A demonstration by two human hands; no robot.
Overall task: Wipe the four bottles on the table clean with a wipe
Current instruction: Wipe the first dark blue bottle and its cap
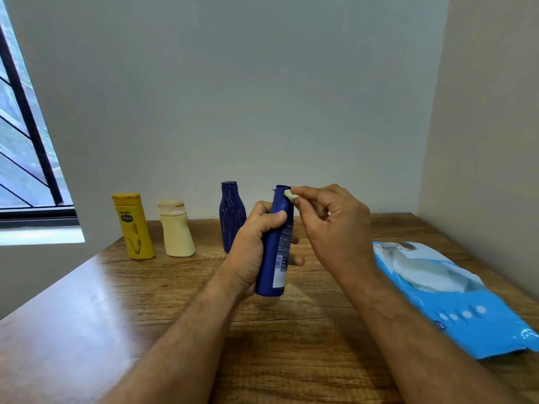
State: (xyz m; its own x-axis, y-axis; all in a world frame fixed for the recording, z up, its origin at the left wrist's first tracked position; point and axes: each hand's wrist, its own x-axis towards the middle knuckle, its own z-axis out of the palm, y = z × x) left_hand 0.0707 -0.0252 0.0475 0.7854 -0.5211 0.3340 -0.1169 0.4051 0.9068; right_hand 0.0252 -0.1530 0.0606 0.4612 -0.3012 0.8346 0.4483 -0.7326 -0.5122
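Slim blue bottle (275,252) gripped by left hand (253,246); right hand (329,223) pinches balled wipe (288,195).

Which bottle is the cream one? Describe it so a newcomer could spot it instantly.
On the wooden table, look at the row of bottles standing by the back wall. The cream bottle is second from the left, between the yellow bottle and the standing dark blue bottle. It alone is pale, squat and leaning.
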